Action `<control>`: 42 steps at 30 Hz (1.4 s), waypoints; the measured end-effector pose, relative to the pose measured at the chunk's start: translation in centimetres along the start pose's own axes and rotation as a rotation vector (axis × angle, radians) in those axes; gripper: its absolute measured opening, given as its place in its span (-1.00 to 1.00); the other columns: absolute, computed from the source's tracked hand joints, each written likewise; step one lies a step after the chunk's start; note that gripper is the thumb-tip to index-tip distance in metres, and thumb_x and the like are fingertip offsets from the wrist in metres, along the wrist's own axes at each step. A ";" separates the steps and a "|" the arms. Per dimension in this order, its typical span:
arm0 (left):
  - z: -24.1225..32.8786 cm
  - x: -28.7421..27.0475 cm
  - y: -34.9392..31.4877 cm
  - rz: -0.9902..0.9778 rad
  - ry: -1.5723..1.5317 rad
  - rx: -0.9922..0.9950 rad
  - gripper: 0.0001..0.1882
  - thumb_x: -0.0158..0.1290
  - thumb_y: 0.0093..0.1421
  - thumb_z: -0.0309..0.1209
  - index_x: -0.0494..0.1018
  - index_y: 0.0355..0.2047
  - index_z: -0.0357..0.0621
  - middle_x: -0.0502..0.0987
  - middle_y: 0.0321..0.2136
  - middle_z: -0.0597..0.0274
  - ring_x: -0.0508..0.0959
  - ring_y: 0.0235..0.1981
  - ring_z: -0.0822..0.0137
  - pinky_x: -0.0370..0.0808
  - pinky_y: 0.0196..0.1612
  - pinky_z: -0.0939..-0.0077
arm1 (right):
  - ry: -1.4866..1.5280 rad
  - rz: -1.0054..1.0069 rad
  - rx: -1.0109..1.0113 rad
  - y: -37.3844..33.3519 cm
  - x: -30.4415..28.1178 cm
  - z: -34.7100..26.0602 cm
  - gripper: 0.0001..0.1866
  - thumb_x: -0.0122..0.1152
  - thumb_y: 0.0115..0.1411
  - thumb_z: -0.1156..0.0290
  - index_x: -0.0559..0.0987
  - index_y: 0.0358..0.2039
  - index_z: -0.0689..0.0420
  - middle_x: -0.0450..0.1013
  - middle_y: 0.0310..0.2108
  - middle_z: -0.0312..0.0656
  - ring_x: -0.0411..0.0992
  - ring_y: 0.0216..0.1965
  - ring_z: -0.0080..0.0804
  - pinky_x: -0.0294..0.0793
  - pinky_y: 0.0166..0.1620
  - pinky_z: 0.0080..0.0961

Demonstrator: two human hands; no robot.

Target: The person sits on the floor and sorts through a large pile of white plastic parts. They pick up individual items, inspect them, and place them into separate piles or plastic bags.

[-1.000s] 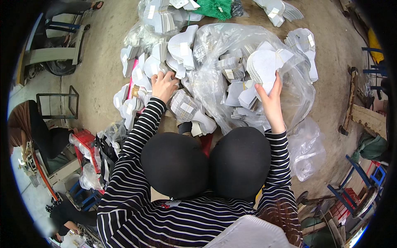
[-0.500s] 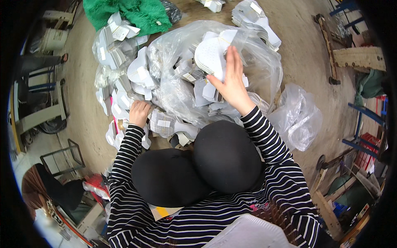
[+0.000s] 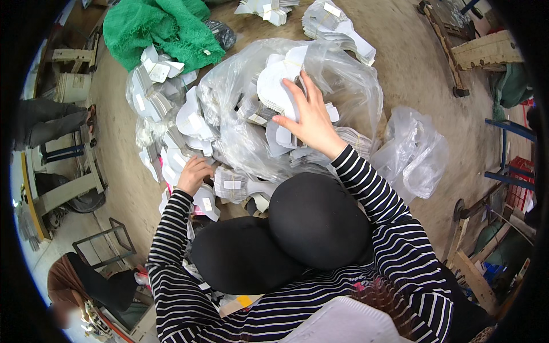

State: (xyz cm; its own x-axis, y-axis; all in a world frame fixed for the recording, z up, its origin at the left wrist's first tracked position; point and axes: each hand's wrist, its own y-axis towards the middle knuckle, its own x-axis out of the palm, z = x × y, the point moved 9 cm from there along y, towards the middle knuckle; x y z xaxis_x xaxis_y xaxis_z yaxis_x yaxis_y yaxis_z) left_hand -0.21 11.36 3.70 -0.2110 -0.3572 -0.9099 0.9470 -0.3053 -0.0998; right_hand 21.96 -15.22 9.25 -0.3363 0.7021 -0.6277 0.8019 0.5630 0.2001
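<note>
Banded stacks of white, sole-shaped flat pieces lie heaped on the floor before me, many with white labels. My right hand (image 3: 311,120) is open, thumb and fingers spread against the side of a large white stack (image 3: 274,86) lying on a clear plastic bag (image 3: 234,80). My left hand (image 3: 195,175) rests among the smaller bundles at the left of the heap, fingers loosely bent and slightly apart, with no piece visibly gripped. A grey-edged bundle with a label (image 3: 231,185) lies just right of it. What its fingertips touch is partly hidden.
A green woven sack (image 3: 154,34) lies at the far left of the heap, and a crumpled clear bag (image 3: 412,151) at its right. More white stacks (image 3: 337,28) lie farther off. A person's legs (image 3: 54,123) show at left; wooden and metal frames (image 3: 486,51) stand at right.
My left hand has shifted slightly right and nearer me, its fingers loosening from a closer curl. My right hand stays against the large stack. The whole view has turned a little.
</note>
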 end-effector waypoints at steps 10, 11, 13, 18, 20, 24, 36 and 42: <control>5.7 -10.4 21.6 0.357 -0.953 -0.168 -0.53 0.13 0.22 -0.63 0.37 0.14 -0.23 0.59 -0.21 0.21 0.57 -0.21 0.43 0.52 -0.08 0.59 | 0.349 -0.066 0.060 2.0 0.5 0.4 -0.53 -0.01 0.39 0.12 0.41 0.20 0.10 0.35 0.21 -0.24 0.27 0.16 -0.22 0.09 0.18 -0.23; 7.3 -10.4 24.9 0.260 -0.951 -0.041 -0.50 0.15 0.20 -0.62 0.36 0.16 -0.16 0.60 -0.24 0.22 0.58 -0.25 0.42 0.53 -0.11 0.57 | 0.447 -0.068 0.160 2.3 0.4 1.4 -0.55 -0.04 0.42 0.13 0.43 0.18 0.11 0.40 0.16 -0.19 0.32 0.11 -0.22 0.14 0.16 -0.24; 9.0 -9.3 29.2 0.103 -0.775 0.016 -0.45 0.19 0.17 -0.57 0.35 0.17 -0.04 0.60 -0.36 0.24 0.60 -0.34 0.38 0.55 -0.21 0.51 | 0.820 0.038 0.351 2.6 0.4 3.1 -0.63 -0.09 0.46 0.18 0.52 0.03 0.17 0.58 -0.19 -0.16 0.48 -0.19 -0.43 0.36 -0.07 -0.50; 9.3 -7.5 31.6 0.043 -0.522 0.077 -0.47 0.21 0.10 -0.50 0.40 0.11 -0.04 0.56 -0.40 0.22 0.59 -0.37 0.32 0.52 -0.25 0.45 | 1.055 0.158 0.480 3.0 0.9 5.4 -0.73 0.07 0.40 0.27 0.62 -0.19 0.20 0.59 -0.42 -0.25 0.45 -0.37 -0.62 0.40 -0.26 -0.65; 8.6 -7.2 31.0 0.096 -0.378 0.111 -0.47 0.19 0.13 -0.49 0.42 0.15 0.00 0.53 -0.25 0.19 0.55 -0.22 0.26 0.49 -0.12 0.40 | 1.109 0.242 0.520 2.7 0.7 6.2 -0.76 0.14 0.35 0.36 0.66 -0.33 0.26 0.55 -0.49 -0.32 0.43 -0.43 -0.68 0.36 -0.30 -0.73; 8.2 -6.3 30.2 0.181 -0.130 0.217 -0.48 0.13 0.18 -0.46 0.45 0.19 0.09 0.42 -0.08 0.16 0.43 0.00 0.14 0.38 0.08 0.30 | 1.136 0.383 0.555 1.5 -1.0 7.2 -0.78 0.17 0.33 0.38 0.64 -0.22 0.30 0.58 -0.44 -0.23 0.52 -0.37 -0.58 0.47 -0.24 -0.64; 5.8 -4.7 34.2 0.150 -0.219 0.038 -0.69 0.08 0.24 -0.44 0.57 0.00 -0.04 0.48 -0.24 0.11 0.53 -0.16 0.11 0.46 -0.04 0.28 | 0.850 0.176 0.474 7.6 -6.5 11.0 -0.68 0.21 0.28 0.46 0.48 -0.02 0.38 0.57 -0.23 -0.04 0.61 -0.24 -0.35 0.61 -0.10 -0.49; 6.2 -5.5 34.4 0.224 -0.243 -0.052 -0.84 0.09 0.24 -0.42 0.59 -0.20 -0.13 0.49 -0.32 0.14 0.59 -0.40 0.19 0.53 -0.32 0.35 | 0.627 -0.004 0.454 11.1 -4.3 12.6 -0.73 0.25 0.23 0.49 0.54 -0.10 0.35 0.59 -0.30 -0.15 0.59 -0.31 -0.46 0.58 -0.17 -0.57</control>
State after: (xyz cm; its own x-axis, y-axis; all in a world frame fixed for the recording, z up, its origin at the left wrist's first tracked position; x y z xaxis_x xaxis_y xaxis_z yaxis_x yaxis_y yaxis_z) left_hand 31.98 -2.64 7.76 -0.0418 -0.6122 -0.7896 0.9862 -0.1520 0.0656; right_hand 38.49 -17.49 4.71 -0.4476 0.8924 -0.0572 0.8786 0.4269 -0.2143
